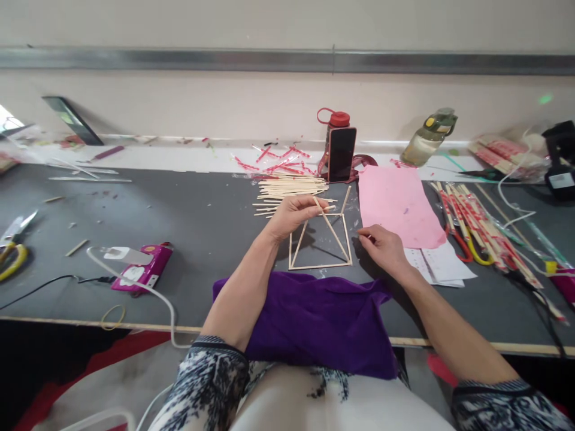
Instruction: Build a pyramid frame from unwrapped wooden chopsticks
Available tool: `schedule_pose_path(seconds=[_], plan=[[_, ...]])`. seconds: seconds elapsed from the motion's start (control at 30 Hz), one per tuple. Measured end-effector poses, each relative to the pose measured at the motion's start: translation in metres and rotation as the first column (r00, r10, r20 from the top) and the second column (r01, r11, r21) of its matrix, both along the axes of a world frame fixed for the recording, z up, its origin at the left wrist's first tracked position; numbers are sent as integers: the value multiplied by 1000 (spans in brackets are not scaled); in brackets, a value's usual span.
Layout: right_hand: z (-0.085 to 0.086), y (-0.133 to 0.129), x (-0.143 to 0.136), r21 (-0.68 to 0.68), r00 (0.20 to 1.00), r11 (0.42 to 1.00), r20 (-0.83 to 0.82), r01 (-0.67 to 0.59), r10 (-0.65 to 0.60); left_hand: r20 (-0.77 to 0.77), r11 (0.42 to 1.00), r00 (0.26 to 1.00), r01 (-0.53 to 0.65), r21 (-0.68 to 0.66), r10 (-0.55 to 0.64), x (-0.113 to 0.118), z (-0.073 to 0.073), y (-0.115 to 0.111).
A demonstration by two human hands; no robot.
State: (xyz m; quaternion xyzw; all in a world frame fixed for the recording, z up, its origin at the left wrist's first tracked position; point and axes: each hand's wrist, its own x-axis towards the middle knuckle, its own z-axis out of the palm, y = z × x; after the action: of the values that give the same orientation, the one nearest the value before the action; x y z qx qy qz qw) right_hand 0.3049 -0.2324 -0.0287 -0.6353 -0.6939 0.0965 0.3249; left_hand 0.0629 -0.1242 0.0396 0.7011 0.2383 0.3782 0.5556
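Note:
My left hand [299, 214] pinches the upper ends of wooden chopsticks that slant up from a square frame of chopsticks [321, 266]. The frame lies on the grey table, and one more chopstick [346, 200] rises from its far right corner, its top free. My right hand [381, 242] is just right of the frame, apart from it, with thumb and fingers pressed together; whether anything is between them is hidden. Behind my left hand lies a pile of loose bare chopsticks [287, 187]. A purple cloth [309, 323] spreads over the table edge nearest me.
A pink cloth [395, 200] lies over white papers [438, 263] on the right, beside wrapped chopsticks [485, 224] and scissors [481, 254]. A phone [342, 154] leans on a red-capped bottle [339, 119]. At left are a magenta device [142, 272] with cables and yellow-handled scissors [15, 257].

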Motion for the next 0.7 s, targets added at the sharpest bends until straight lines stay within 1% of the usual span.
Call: schedule_pose_path(seconds=[0.07,0.17,0.23,0.3,0.37,0.4,0.5,0.63,0.7], plan=[[8,-4,-8,12,999,999,-22,-35,35,0,1000,1000,-3,-15,3,0,0,-1],[28,-17,-26,57,992,993,-57,-107,110,3,1000,1000,10,-19,-10,-1,0,-1],[40,-27,-40,89,980,980,-74,-177,184,1,1000,1000,19,-19,-19,-1,0,-1],[47,-35,-54,113,960,959,-74,-261,270,4,1000,1000,17,-24,-17,-1,0,-1],[49,-39,-64,121,946,942,-53,-312,320,18,999,1000,1,-42,0,0,-1,0],[48,-39,-67,121,945,941,-43,-317,324,28,998,1000,-8,-57,10,0,-1,-1],[43,-35,-69,117,954,950,-37,-291,297,43,996,999,-27,-81,31,0,0,-1],[38,-31,-65,109,959,956,-48,-273,279,16,999,1000,-21,-38,22,0,2,-3],[36,-31,-62,106,961,958,-46,-268,274,13,999,1000,-15,-41,16,1,2,-4]])
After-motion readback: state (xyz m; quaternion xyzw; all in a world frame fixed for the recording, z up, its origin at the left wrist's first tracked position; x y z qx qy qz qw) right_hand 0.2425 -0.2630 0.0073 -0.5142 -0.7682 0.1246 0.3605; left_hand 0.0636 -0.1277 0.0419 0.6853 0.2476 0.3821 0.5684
